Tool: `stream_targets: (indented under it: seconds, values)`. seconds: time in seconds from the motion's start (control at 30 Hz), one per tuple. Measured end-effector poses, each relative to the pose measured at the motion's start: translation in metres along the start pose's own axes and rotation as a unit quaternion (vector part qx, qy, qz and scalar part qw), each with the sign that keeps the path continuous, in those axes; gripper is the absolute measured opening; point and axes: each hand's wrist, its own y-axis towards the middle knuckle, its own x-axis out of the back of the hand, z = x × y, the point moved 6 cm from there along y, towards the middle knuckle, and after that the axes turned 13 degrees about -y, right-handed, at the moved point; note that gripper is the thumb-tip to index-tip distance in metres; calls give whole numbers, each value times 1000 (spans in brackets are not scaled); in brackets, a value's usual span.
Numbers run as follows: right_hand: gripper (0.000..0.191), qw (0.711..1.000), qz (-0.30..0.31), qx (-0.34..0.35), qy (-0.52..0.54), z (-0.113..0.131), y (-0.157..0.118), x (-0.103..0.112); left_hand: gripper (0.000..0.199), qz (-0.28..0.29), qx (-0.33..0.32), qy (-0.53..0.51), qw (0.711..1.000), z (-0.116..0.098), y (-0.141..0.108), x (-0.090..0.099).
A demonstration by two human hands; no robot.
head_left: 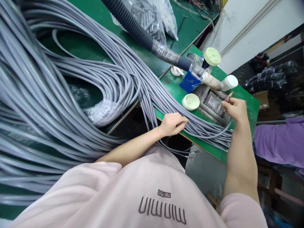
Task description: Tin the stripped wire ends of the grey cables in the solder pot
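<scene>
My right hand [235, 109] pinches the end of a grey cable [229, 125], its thin stripped wires pointing toward a solder pot [215, 103] with a shiny metal surface. The wire tips are too small to tell whether they touch the metal. My left hand [173, 124] is closed with curled fingers against the near side of a long bundle of grey cables [166, 98]; whatever may be inside its grip is hidden. The bundle runs across the green table toward the right, its ends lying below my right hand.
A ribbed extraction hose [166, 53] reaches over the pot, beside a blue box [190, 81]. Around them stand an open pale tub [191, 102], a white-lidded jar [230, 83] and a round yellow-green lid [212, 56]. Coiled cables [59, 79] fill the left. A person's purple sleeve [280, 142] shows at right.
</scene>
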Motion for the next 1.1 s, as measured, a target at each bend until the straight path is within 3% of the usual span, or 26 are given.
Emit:
stream_targets:
  seconds: [0.17,0.27,0.4,0.47,0.57,0.63,0.73,0.77,0.83,0.93,1.0,1.1]
  values:
    - [18,983,11,-22,180,-4,-63,20,10,5,5,3,1000,-1,1,1]
    - [20,971,-22,-46,232,-17,-117,34,11,10,16,-4,1000,0,1,2]
    - [24,943,-109,-116,292,-53,-205,45,12,8,51,-18,999,0,0,1]
    - [25,925,-120,-159,322,-77,-250,37,13,24,71,-23,997,-3,-2,-4]
    - [29,914,-67,-238,322,-115,-308,6,13,87,67,-17,994,-16,-6,-21]
    - [36,927,10,-271,259,-136,-336,-20,14,132,50,9,990,-25,-9,-36]
    - [47,956,79,-275,65,-153,-355,-45,19,186,46,76,979,-29,-11,-55]
    - [50,959,88,-267,28,-152,-356,-52,20,203,50,98,973,-29,-11,-61]
    - [52,962,116,-242,56,-138,-351,-66,22,229,59,135,962,-27,-10,-70]
    - [48,945,209,-160,196,-89,-334,-92,22,241,65,161,955,-25,-8,-74]
    - [43,934,265,-93,223,-53,-323,-104,22,240,67,154,956,-26,-7,-70]
    - [38,925,298,-36,235,-16,-309,-118,23,247,71,130,958,-29,-10,-61]
